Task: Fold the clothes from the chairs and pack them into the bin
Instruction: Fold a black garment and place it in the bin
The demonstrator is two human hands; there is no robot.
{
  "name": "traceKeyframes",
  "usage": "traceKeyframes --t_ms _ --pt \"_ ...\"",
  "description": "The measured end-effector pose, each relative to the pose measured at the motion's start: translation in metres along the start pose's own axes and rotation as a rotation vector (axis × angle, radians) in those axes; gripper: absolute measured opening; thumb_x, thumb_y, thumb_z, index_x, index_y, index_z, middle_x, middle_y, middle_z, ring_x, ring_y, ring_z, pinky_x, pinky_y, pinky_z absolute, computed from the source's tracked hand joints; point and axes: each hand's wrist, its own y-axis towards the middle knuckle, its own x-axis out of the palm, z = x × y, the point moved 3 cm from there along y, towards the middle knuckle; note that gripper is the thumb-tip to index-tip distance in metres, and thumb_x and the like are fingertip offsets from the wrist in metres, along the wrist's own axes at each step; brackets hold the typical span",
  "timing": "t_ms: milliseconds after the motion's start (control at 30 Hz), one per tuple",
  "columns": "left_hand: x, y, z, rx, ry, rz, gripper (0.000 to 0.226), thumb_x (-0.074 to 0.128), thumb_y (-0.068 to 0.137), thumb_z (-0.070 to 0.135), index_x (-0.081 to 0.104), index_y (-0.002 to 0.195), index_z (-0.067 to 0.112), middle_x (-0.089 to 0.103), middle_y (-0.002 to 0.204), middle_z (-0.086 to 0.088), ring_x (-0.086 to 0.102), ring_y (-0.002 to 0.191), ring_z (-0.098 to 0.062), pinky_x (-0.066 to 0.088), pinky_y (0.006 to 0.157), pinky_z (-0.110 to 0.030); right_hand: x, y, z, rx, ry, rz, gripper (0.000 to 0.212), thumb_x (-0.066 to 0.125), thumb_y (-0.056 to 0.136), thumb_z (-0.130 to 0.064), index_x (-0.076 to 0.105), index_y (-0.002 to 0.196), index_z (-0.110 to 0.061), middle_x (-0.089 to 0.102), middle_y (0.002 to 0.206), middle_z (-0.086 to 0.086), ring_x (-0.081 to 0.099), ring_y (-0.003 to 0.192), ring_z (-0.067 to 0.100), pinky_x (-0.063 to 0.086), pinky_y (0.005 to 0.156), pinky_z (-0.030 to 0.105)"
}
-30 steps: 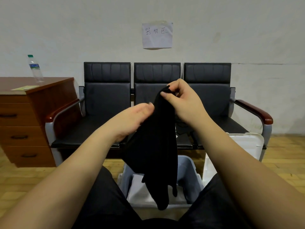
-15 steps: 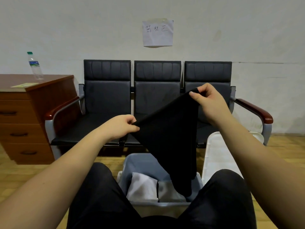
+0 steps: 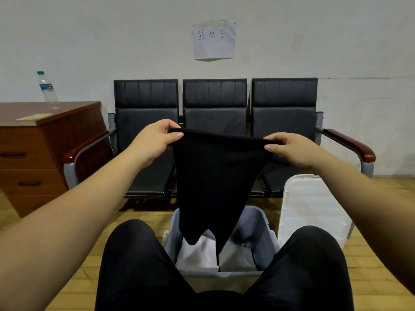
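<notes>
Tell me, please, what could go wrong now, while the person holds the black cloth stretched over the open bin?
1. The left hand and right hand only pinch the top corners of the black garment, so one corner could slip and spoil the fold.
2. Its lower tip hangs into the grey bin and may drag on the folded white cloth there, disturbing it.
3. The white lid leans beside the right knee and could be knocked over.

A paper sheet taped to the wall reads "器材区" in handwriting.

Bin before the chairs; lid right, desk left.
</notes>
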Motion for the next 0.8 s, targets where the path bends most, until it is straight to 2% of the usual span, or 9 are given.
traceKeyframes --t_ms 100,167,233,333,433,500,600,700,800 --pt "-0.003 0.010 0.001 -0.028 0.227 -0.144 0.006 0.064 0.096 0.015 0.067 0.098 0.020 0.067 0.089 -0.003 0.056 0.082 -0.015 0.044 0.078 -0.030 0.004 0.006 -0.002 0.044 -0.238 -0.149 0.009 0.063 0.096 -0.034 0.069 0.100 -0.029 0.067 0.094 -0.009 0.060 0.092 0.011 0.042 0.074 0.022" --pt "-0.004 0.014 0.005 -0.061 0.377 -0.212 0.010 0.065 0.096 0.019 0.069 0.105 0.019 0.068 0.093 -0.004 0.056 0.083 -0.015 0.044 0.076 -0.029 0.005 0.013 -0.007 0.030 -0.363 -0.221 0.011 0.062 0.096 -0.034 0.068 0.101 -0.028 0.066 0.094 -0.009 0.060 0.093 0.014 0.039 0.070 0.023" --pt "-0.008 0.022 0.017 -0.038 0.428 -0.184 0.009 0.065 0.096 0.019 0.069 0.104 0.021 0.068 0.091 0.002 0.058 0.082 -0.012 0.044 0.076 -0.026 -0.001 0.022 -0.017 -0.030 -0.421 -0.138 0.017 0.062 0.096 -0.033 0.068 0.107 -0.022 0.065 0.100 -0.005 0.059 0.099 0.017 0.036 0.074 0.026" --pt "-0.019 0.031 0.034 0.048 0.414 -0.033 0.010 0.065 0.096 0.025 0.067 0.106 0.028 0.066 0.086 0.005 0.056 0.074 -0.009 0.044 0.073 -0.028 -0.010 0.035 -0.025 -0.075 -0.267 0.116 0.017 0.060 0.098 -0.029 0.068 0.108 -0.018 0.060 0.099 -0.003 0.054 0.096 0.016 0.031 0.077 0.024" --pt "-0.013 0.030 0.032 0.067 0.668 -0.090 0.018 0.063 0.097 0.029 0.069 0.114 0.025 0.065 0.096 0.002 0.056 0.085 -0.012 0.039 0.075 -0.028 0.000 0.041 -0.022 -0.055 -0.426 -0.010 0.019 0.059 0.098 -0.027 0.068 0.110 -0.015 0.063 0.105 0.003 0.057 0.102 0.022 0.032 0.077 0.025" --pt "-0.010 0.032 0.032 0.097 0.739 -0.040 0.023 0.062 0.097 0.028 0.069 0.118 0.020 0.066 0.105 -0.001 0.055 0.093 -0.015 0.039 0.079 -0.028 -0.003 0.045 -0.023 -0.052 -0.435 0.040 0.021 0.058 0.099 -0.024 0.068 0.112 -0.011 0.064 0.103 0.005 0.059 0.105 0.026 0.032 0.076 0.025" --pt "-0.014 0.035 0.036 0.088 0.583 0.105 0.021 0.061 0.098 0.027 0.069 0.115 0.020 0.067 0.103 -0.001 0.059 0.091 -0.016 0.042 0.079 -0.030 -0.012 0.047 -0.024 0.002 -0.272 0.143 0.019 0.055 0.100 -0.025 0.066 0.107 -0.011 0.063 0.082 0.001 0.061 0.077 0.021 0.037 0.065 0.027" --pt "-0.007 0.038 0.030 0.066 0.677 0.051 0.021 0.061 0.098 0.029 0.069 0.115 0.021 0.066 0.103 -0.001 0.058 0.092 -0.018 0.042 0.078 -0.031 -0.006 0.048 -0.020 0.058 -0.233 0.092 0.016 0.054 0.101 -0.022 0.065 0.108 -0.013 0.060 0.071 -0.005 0.059 0.058 0.008 0.038 0.053 0.019" --pt "-0.005 0.039 0.029 0.050 0.661 0.058 0.015 0.061 0.098 0.031 0.069 0.108 0.024 0.066 0.100 0.000 0.059 0.091 -0.019 0.040 0.077 -0.031 -0.007 0.052 -0.017 0.116 -0.075 0.129 0.012 0.054 0.101 -0.021 0.063 0.106 -0.015 0.063 0.070 0.000 0.060 0.049 0.003 0.042 0.046 0.019"
